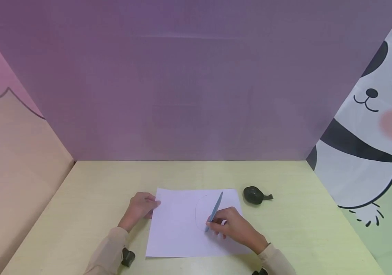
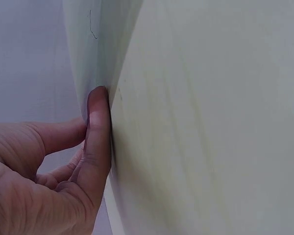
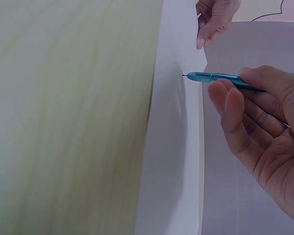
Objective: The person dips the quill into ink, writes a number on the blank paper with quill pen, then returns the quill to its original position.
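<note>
Head view: right hand (image 1: 238, 228) around pen (image 1: 214, 211)

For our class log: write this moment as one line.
left hand: presses paper | right hand: holds pen, tip on paper | table

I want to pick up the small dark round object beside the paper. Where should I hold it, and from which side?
Judging from the head view, grip the dark object across its rounded body, coming from above. It lies free on the table, right of the paper; its thin tail points right and looks too slight to hold.
</note>
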